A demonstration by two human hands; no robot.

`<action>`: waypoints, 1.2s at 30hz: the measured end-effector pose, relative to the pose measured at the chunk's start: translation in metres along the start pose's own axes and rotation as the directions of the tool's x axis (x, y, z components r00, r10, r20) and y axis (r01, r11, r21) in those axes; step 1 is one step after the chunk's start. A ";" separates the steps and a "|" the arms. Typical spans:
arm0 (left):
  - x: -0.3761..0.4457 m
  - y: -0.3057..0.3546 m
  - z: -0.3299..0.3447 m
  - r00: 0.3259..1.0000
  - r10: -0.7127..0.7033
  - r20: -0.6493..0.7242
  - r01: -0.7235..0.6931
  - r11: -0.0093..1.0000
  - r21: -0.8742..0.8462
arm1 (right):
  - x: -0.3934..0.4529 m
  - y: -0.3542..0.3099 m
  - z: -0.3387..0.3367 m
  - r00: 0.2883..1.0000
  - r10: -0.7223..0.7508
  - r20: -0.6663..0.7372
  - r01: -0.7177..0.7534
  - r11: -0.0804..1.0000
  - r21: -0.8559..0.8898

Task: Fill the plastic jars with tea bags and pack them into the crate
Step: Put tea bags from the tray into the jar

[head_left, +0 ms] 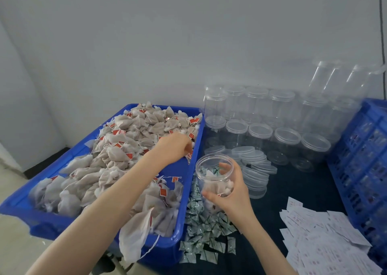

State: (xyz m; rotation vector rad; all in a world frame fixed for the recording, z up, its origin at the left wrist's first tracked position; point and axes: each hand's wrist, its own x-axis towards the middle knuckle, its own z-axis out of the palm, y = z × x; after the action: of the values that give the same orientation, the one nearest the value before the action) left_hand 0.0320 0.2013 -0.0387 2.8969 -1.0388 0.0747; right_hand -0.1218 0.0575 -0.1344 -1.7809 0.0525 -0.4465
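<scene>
A blue tub on the left holds a heap of beige tea bags with red tags. My left hand reaches into the tub's far right corner, its fingers curled down among the bags; whether it pinches one is hidden. My right hand grips an open clear plastic jar just right of the tub. The jar holds a few tea bags and a small green-and-white sachet. A blue slatted crate stands at the right edge.
Several empty clear jars stand in rows at the back against the wall. A stack of clear lids lies beside the held jar. Green-and-white sachets are piled on the dark table, and white paper labels are spread at the lower right.
</scene>
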 end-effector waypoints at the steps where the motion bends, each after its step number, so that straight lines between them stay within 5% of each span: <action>1: 0.001 -0.001 0.011 0.989 -0.027 0.148 0.014 0.996 0.090 | 0.000 0.001 -0.001 1.000 -0.004 0.002 0.004 1.000 -0.003; 4: -0.003 0.003 0.045 0.821 -0.081 0.565 -0.016 0.986 0.165 | 0.000 0.001 0.000 1.000 -0.011 0.000 0.011 1.000 -0.017; 6: -0.006 0.002 0.062 0.753 -0.121 0.646 0.006 0.984 0.178 | 0.000 0.000 -0.001 1.000 -0.008 -0.003 0.008 1.000 -0.024; 17: -0.004 -0.017 0.037 0.916 -0.058 0.397 0.045 0.998 0.042 | 0.000 0.004 -0.006 1.000 0.018 0.005 -0.018 0.999 -0.030; 23: -0.020 -0.006 -0.032 0.998 -0.045 0.052 0.049 0.996 -0.072 | 0.002 0.006 0.000 1.000 0.019 0.018 -0.019 1.000 -0.009; 28: -0.037 0.018 -0.071 0.980 0.063 -0.187 -0.102 0.974 -0.203 | 0.000 0.005 0.004 1.000 0.015 0.016 -0.015 1.000 -0.005; 32: -0.042 0.043 -0.066 0.972 0.183 -0.148 -0.221 0.929 -0.298 | 0.001 0.002 0.005 1.000 -0.014 0.008 0.014 1.000 -0.007; 36: -0.038 0.060 -0.040 0.925 0.363 0.110 -0.334 0.917 -0.216 | 0.003 0.000 0.004 0.999 -0.043 0.003 0.043 0.999 -0.003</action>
State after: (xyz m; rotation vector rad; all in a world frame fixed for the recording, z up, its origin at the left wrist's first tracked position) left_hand -0.0365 0.1817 0.0013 2.5433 -1.4901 -0.2177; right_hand -0.1179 0.0605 -0.1341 -1.7882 0.0125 -0.4748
